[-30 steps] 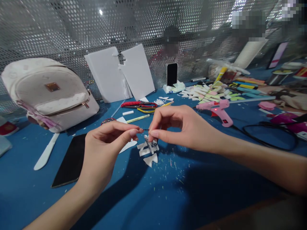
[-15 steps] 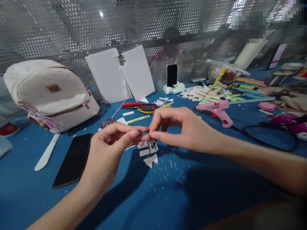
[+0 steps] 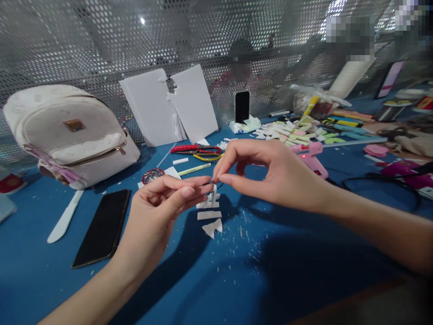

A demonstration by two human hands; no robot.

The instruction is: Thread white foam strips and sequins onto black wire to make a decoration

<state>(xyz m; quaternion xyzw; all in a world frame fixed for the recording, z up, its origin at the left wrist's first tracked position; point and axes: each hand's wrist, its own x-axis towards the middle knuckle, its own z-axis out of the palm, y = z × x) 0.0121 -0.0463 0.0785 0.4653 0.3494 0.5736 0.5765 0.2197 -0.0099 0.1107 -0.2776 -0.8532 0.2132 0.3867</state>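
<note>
My left hand [image 3: 165, 205] and my right hand [image 3: 267, 174] meet fingertip to fingertip above the blue table [image 3: 237, 271]. Both pinch a thin dark wire-like piece [image 3: 214, 182] between thumb and forefinger; it is too small to name. A small white foam figure [image 3: 211, 198] hangs or stands just under the pinch. Below it lie white foam scraps [image 3: 211, 223] on the table.
A black phone [image 3: 101, 228] and a white plastic knife [image 3: 64, 216] lie at left, near a cream backpack [image 3: 67, 131]. White foam boards [image 3: 169, 106] lean on the mesh wall. Scissors [image 3: 196, 149], a pink glue gun [image 3: 309, 158] with its black cord, and coloured foam pieces [image 3: 297, 131] lie behind.
My right hand has risen a little and now covers more of the glue gun. The left fingers have stretched forward to meet it. The foam figure sits slightly higher.
</note>
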